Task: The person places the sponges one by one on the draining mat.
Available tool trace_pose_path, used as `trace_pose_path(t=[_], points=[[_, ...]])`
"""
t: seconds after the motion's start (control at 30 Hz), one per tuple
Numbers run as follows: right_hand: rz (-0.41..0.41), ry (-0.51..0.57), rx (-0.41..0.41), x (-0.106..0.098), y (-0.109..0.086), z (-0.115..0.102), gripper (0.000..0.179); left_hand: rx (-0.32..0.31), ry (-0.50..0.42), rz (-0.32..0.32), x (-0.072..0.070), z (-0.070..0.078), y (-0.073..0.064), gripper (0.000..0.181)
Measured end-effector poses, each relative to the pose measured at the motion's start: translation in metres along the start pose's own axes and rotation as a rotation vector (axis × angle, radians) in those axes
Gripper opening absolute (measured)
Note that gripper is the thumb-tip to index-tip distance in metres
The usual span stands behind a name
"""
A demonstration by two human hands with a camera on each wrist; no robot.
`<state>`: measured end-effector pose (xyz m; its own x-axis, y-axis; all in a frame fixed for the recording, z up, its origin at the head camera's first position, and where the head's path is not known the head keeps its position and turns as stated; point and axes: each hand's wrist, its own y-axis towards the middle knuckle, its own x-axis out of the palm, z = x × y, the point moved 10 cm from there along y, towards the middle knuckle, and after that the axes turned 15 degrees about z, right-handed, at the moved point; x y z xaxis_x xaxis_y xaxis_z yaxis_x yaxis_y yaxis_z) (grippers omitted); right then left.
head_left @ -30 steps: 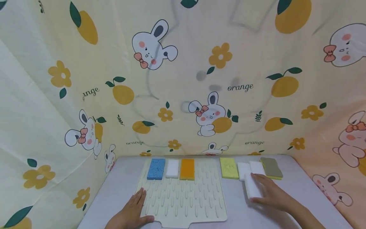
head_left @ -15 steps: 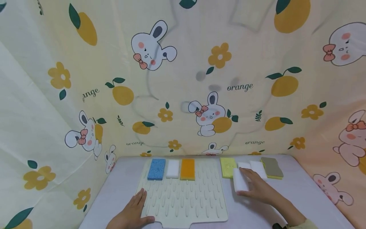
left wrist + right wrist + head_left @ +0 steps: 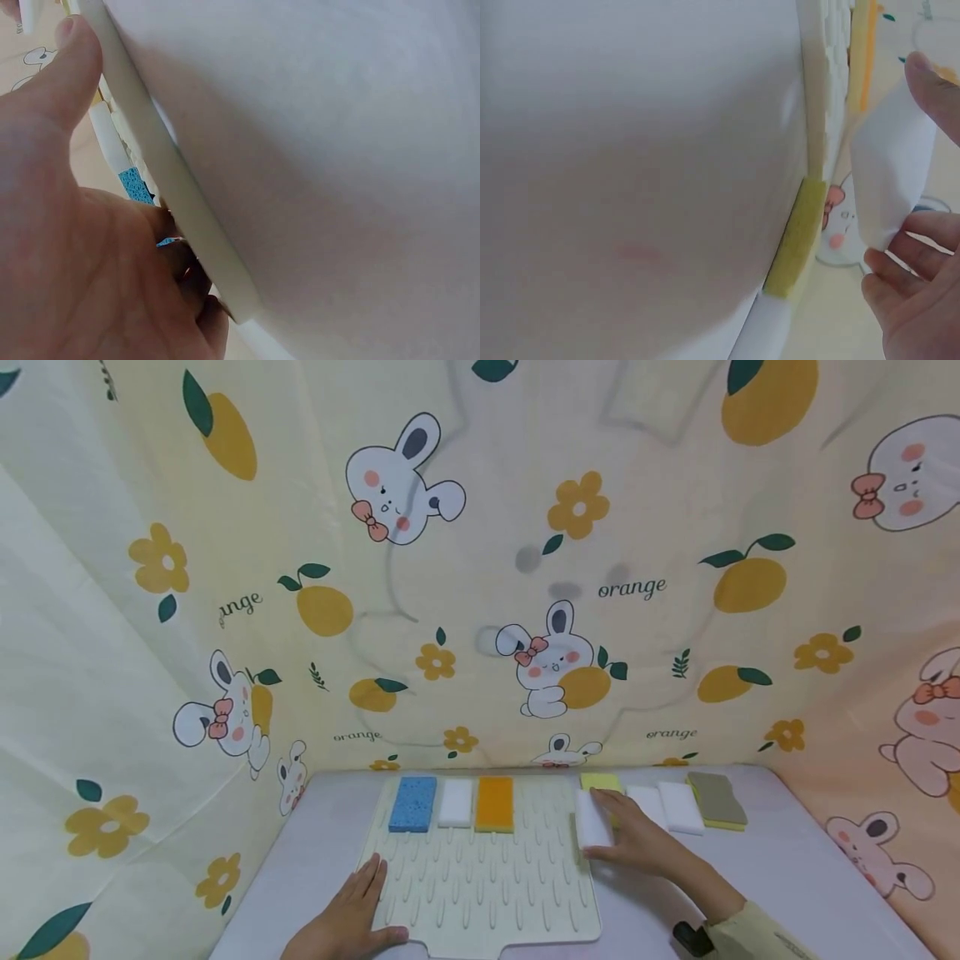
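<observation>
My right hand (image 3: 648,843) holds a white sponge (image 3: 592,822) between thumb and fingers, over the right edge of a cream ridged mat (image 3: 480,893). In the right wrist view the white sponge (image 3: 892,154) is raised off the table, above a yellow sponge (image 3: 799,240). My left hand (image 3: 345,910) rests at the mat's left edge with straight fingers; the left wrist view has its thumb lying along that edge (image 3: 180,172). On the mat's far part lie a blue sponge (image 3: 412,804), another white sponge (image 3: 455,802) and an orange sponge (image 3: 495,804) in a row.
Right of the mat, the yellow sponge (image 3: 600,781) is partly hidden by my right hand. Beside it lie two white sponges (image 3: 680,808) and a grey-topped yellow sponge (image 3: 717,797). A printed curtain (image 3: 480,568) rises behind the table and at both sides.
My right hand has carried the white sponge leftward, from in front of the right-hand row to the mat's right edge. The left hand stays in place.
</observation>
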<state>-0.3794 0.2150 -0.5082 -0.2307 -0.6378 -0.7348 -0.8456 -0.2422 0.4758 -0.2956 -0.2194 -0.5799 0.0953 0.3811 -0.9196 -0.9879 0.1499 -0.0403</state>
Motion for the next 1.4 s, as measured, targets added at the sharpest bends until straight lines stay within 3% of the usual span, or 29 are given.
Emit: trace_pose_path(t=[0.57,0.87,1.13,1.4], points=[[-0.159,-0.013,0.087,0.039,0.040,-0.009,0.112,0.029,0.041,0.026,-0.002,0.001,-0.001,0.121],[-0.179,-0.032,0.053,0.062,0.061,-0.011,0.115,0.044,0.057,0.029,-0.002,0.004,-0.001,0.119],[-0.192,-0.053,0.014,0.079,0.073,-0.011,0.115,0.014,0.050,0.012,-0.002,0.003,-0.002,0.122],[-0.253,-0.087,0.095,0.094,0.078,-0.004,0.121,0.011,0.058,0.005,-0.002,0.002,-0.001,0.121]])
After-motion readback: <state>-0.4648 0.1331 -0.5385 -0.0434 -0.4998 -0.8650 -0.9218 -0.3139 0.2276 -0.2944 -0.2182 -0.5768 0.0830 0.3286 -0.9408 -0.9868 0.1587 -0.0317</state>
